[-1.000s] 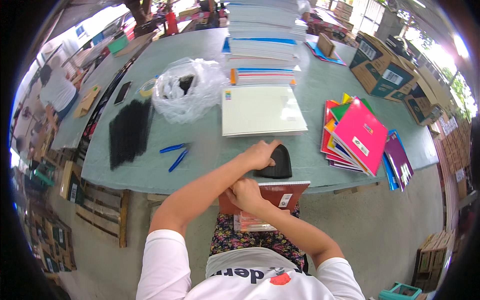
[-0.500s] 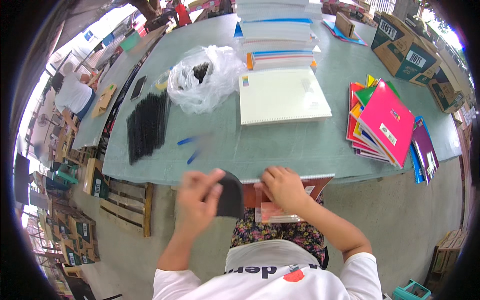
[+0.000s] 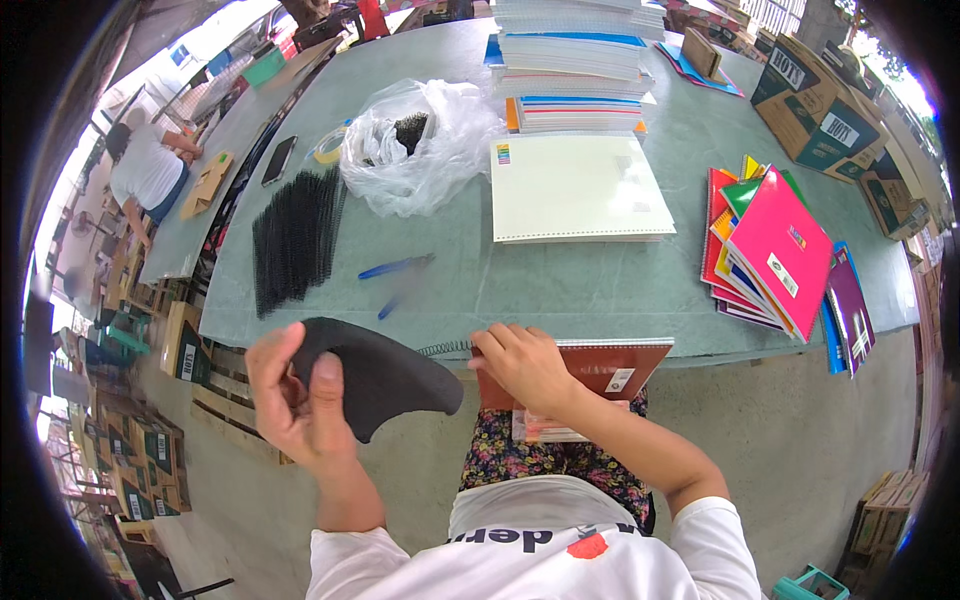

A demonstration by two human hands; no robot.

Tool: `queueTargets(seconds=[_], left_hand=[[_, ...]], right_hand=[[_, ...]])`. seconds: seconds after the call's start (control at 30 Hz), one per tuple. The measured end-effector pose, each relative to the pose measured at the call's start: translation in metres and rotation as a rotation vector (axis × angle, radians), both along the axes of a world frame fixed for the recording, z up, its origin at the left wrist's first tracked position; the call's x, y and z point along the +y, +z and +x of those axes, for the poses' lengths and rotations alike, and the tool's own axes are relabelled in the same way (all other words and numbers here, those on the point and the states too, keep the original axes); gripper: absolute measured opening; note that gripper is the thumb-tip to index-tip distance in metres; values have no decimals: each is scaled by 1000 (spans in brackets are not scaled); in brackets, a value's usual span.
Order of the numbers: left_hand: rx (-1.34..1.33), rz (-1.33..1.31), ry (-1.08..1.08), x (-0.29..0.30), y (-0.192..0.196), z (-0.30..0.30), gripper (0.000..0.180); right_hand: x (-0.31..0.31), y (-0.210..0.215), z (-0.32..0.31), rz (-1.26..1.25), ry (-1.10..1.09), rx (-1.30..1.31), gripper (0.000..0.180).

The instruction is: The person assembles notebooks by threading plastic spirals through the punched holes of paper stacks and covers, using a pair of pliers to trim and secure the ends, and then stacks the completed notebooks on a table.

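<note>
My left hand (image 3: 296, 398) grips a curved black fin-shaped tool (image 3: 385, 375), raised off the table at my lower left. My right hand (image 3: 522, 364) rests on a reddish-brown notebook (image 3: 610, 368) lying over the table's front edge and my lap. A wire spiral (image 3: 445, 348) sticks out of the notebook's left end, next to my right fingers. Two blue pens (image 3: 396, 268) lie on the green table (image 3: 560, 280) just beyond.
A bundle of black binding spirals (image 3: 293, 238) lies at the left. A white plastic bag (image 3: 425, 145) holds more. A cream pad (image 3: 577, 187), tall stacks of notebooks (image 3: 570, 60), coloured notebooks (image 3: 785, 250) and cardboard boxes (image 3: 825, 105) fill the table. Another person (image 3: 148, 170) sits far left.
My left hand picked the black tool off the table and pulled it back to my lower left. My right hand shifted onto the notebook's spiral end.
</note>
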State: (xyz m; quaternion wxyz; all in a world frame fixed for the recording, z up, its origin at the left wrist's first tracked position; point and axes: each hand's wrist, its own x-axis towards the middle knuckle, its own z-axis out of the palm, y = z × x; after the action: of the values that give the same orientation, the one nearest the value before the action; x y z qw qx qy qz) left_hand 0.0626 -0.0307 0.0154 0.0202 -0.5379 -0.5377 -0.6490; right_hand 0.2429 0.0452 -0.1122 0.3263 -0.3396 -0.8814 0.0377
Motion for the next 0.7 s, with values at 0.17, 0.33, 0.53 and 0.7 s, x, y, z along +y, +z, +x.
queueTargets(seconds=[0.17,0.33,0.53,0.7], left_hand=[[56,11,-94,3,7,-4,29],[-7,-80,-67,-2,3,-7,31],[-53,42,-92,4,9,-6,30],[215,-63,-15,13,-17,8,28]], right_hand=[[4,1,-6,-159,-154,-91,33],[5,2,-3,-63,-132,-122,41],[11,2,0,-69,-33,209,36],[12,-3,14,-219,-97,-29,25]])
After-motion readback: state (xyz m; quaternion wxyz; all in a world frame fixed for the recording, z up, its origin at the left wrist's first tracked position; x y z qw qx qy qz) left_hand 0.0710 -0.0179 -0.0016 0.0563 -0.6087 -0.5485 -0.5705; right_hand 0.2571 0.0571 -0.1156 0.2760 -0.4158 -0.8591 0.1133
